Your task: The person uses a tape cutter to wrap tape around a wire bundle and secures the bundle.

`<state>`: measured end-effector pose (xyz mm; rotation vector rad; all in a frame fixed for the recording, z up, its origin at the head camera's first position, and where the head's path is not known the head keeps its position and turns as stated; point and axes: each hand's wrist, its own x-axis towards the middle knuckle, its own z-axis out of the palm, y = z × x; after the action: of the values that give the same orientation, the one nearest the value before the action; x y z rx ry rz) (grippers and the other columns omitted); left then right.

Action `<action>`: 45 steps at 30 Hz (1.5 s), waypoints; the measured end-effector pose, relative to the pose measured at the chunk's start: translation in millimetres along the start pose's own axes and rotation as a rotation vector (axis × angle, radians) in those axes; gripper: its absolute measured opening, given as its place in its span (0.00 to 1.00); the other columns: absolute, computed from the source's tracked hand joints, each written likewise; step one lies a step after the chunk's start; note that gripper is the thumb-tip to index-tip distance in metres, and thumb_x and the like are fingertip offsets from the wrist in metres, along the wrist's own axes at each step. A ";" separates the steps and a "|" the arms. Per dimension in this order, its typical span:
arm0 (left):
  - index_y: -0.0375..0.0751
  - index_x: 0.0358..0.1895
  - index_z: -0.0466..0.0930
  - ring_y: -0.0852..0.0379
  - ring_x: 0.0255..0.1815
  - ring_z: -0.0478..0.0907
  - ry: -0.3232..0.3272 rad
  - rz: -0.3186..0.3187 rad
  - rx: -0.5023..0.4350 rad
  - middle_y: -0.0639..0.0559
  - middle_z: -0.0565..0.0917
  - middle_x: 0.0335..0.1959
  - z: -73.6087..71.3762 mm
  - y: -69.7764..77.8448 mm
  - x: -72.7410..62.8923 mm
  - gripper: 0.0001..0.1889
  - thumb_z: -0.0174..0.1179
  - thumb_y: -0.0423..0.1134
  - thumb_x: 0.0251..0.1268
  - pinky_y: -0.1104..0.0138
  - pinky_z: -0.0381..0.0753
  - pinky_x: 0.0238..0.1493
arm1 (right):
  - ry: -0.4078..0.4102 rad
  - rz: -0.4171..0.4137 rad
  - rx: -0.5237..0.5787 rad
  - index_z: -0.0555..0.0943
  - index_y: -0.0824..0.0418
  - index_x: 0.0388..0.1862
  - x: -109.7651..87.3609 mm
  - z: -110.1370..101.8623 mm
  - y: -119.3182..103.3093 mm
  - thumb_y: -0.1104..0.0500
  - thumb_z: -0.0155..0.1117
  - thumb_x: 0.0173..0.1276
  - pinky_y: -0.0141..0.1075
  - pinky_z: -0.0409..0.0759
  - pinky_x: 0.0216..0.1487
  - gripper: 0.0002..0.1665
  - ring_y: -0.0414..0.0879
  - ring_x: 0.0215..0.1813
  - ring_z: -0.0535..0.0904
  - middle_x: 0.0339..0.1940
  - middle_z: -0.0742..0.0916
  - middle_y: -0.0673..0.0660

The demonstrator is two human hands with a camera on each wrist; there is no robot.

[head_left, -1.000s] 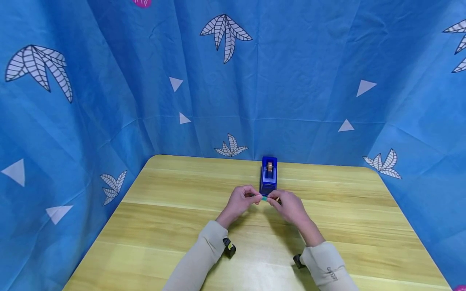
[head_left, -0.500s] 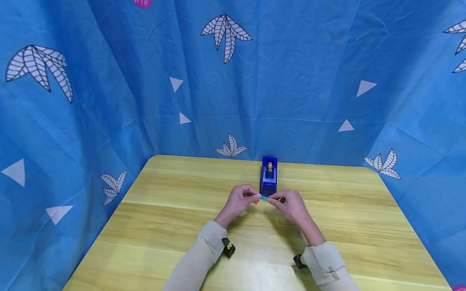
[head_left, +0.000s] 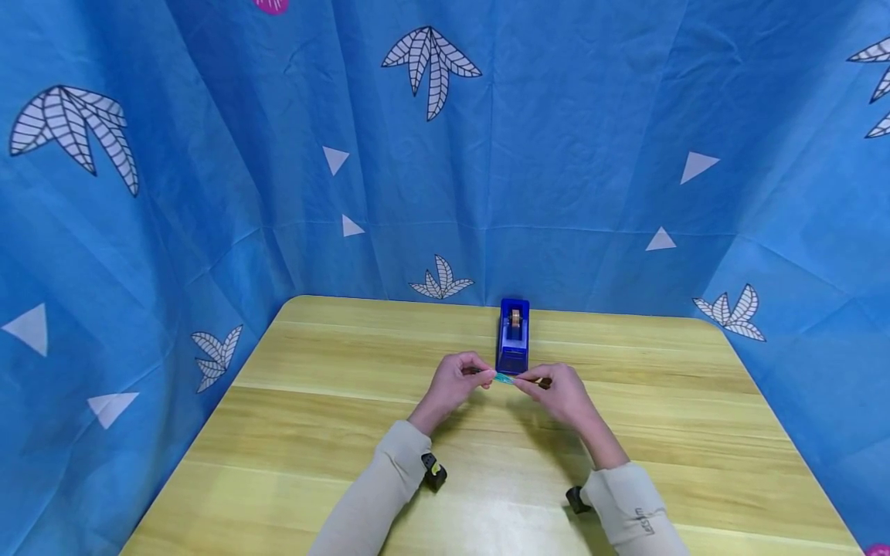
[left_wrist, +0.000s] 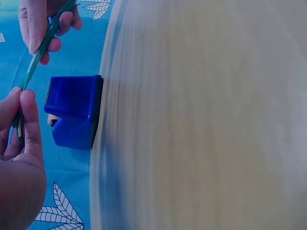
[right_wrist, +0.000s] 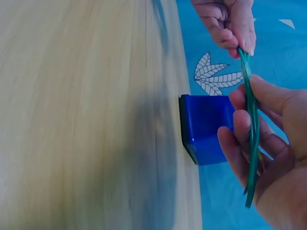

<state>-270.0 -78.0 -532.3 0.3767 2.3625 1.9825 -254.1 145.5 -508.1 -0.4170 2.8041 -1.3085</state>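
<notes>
Both hands hold a bundle of thin green strands (head_left: 504, 378) between them, above the table just in front of a blue tape dispenser (head_left: 513, 340). My left hand (head_left: 452, 388) pinches one end between thumb and fingers. Its neighbour, my right hand (head_left: 562, 398), pinches the bundle farther right with thumb and forefinger. In the right wrist view the loose ends of the bundle (right_wrist: 253, 143) run down past the right palm (right_wrist: 297, 143). A bit of yellow shows among the strands at each hand. Parts of the bundle are hidden by the fingers.
The dispenser carries a small roll of tape (head_left: 515, 318) and stands near the back of the wooden table (head_left: 334, 432). Behind the table's far edge hangs a blue patterned curtain (head_left: 570, 154). Each sleeve end has a small black camera (head_left: 434, 472).
My right hand has shifted slightly to the right and my left slightly to the left. A longer stretch of the green bundle shows between them. The dispenser has stayed put.
</notes>
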 end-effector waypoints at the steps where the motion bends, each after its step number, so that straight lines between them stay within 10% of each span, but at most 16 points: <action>1: 0.35 0.38 0.88 0.61 0.30 0.83 0.001 0.000 0.000 0.49 0.89 0.32 -0.4 -0.2 0.0 0.04 0.68 0.32 0.69 0.66 0.83 0.35 | 0.001 -0.002 0.004 0.92 0.57 0.45 -0.1 -0.3 0.9 0.54 0.71 0.72 0.31 0.75 0.27 0.10 0.42 0.30 0.76 0.44 0.92 0.57; 34: 0.32 0.43 0.86 0.58 0.33 0.84 0.070 -0.051 -0.034 0.40 0.89 0.39 -18.1 -0.8 -3.6 0.07 0.69 0.34 0.69 0.54 0.88 0.45 | 0.017 0.081 0.241 0.87 0.57 0.59 -10.6 -10.0 20.5 0.54 0.68 0.75 0.37 0.84 0.55 0.17 0.49 0.54 0.86 0.60 0.88 0.60; 45: 0.33 0.43 0.85 0.59 0.33 0.84 0.076 -0.050 -0.057 0.47 0.89 0.37 -19.2 -1.8 -1.3 0.06 0.68 0.34 0.70 0.56 0.89 0.45 | 0.028 0.073 0.335 0.83 0.69 0.62 -9.8 -10.5 10.9 0.60 0.66 0.76 0.54 0.86 0.57 0.20 0.62 0.52 0.88 0.61 0.86 0.70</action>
<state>-272.5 -97.1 -530.7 0.2416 2.3281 2.0723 -248.5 162.5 -510.4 -0.2812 2.5205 -1.7346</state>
